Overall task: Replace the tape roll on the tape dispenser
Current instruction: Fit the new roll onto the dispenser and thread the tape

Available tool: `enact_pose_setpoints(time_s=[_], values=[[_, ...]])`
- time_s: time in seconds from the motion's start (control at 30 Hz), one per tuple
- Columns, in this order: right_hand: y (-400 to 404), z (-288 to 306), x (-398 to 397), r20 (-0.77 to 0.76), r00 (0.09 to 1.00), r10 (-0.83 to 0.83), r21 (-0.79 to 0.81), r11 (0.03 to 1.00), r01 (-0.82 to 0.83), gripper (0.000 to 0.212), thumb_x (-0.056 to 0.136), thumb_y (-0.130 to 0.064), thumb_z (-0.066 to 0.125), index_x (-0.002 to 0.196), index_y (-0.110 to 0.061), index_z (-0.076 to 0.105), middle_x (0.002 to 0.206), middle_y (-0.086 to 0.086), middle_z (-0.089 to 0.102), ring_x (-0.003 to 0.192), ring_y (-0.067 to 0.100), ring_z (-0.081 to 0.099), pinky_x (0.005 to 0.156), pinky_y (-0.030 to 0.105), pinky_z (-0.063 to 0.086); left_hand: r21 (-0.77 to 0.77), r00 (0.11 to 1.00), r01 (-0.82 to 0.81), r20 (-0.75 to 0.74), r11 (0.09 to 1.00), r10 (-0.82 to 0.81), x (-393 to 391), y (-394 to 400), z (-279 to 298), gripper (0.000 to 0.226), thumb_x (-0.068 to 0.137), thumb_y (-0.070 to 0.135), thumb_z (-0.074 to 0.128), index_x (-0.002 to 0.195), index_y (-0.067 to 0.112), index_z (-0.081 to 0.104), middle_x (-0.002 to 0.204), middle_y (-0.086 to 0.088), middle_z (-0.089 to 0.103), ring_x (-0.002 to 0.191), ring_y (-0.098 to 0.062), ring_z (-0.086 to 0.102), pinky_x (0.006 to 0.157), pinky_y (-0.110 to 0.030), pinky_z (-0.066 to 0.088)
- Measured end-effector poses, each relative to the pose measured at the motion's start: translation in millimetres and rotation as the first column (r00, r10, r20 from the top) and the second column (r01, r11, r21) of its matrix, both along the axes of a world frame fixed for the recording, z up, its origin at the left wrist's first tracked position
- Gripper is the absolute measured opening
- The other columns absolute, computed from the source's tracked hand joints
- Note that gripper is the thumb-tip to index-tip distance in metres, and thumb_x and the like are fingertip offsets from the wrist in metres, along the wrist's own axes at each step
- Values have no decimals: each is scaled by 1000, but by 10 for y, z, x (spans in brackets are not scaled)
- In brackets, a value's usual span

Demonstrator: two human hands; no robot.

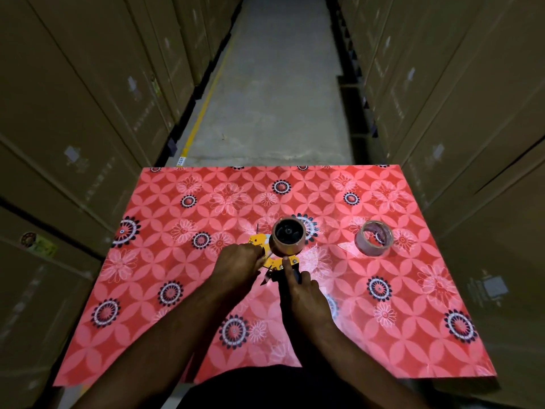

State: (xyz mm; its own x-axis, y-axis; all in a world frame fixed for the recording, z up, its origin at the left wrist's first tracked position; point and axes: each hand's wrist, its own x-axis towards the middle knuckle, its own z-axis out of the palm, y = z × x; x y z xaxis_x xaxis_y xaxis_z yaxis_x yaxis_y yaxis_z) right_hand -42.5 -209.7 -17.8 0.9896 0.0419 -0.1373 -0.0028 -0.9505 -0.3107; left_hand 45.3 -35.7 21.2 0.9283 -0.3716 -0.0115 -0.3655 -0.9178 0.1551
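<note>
A yellow tape dispenser (275, 261) lies on the red flowered tablecloth (413, 290) in the middle of the table. A brown tape roll (288, 245) sits on its black hub. My right hand (306, 299) is closed round the dispenser's black handle, thumb against the yellow frame. My left hand (239, 265) pinches at the frame's left side, near the roller and blade end; its fingertips hide what they hold. A second roll (374, 238), nearly used up and see-through, stands apart to the right.
Tall stacks of brown cardboard boxes (88, 128) wall in both sides of the table. A concrete aisle (274, 98) with a yellow floor line runs away beyond the far table edge.
</note>
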Motion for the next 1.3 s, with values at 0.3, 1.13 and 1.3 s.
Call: enact_pose_setpoints(time_s=[0.3,1.13,1.3], values=[[-38,13,1,-24,999,45,-83,995,-47,95,82,-8,60,160,-26,8,154,18,29,97,41,59,54,41,45,-135,990,-133,-61,982,126,-328,364,-71,24,96,44,58,83,26,63,76,8,65,67,-15,60,65,-38,53],[-307,-65,49,160,969,190,-169,972,-163,55,102,-56,35,154,-48,18,169,-14,11,65,34,63,51,33,49,-36,999,-39,3,999,40,-450,861,60,31,99,45,58,78,23,61,71,8,61,61,-13,56,61,-34,46],[-491,13,91,166,954,249,-163,961,-222,53,102,-58,34,153,-48,20,168,-17,13,68,33,64,52,35,54,-37,990,-139,15,990,140,-418,1074,61,24,98,40,62,80,26,64,70,12,60,59,-8,53,58,-29,44]])
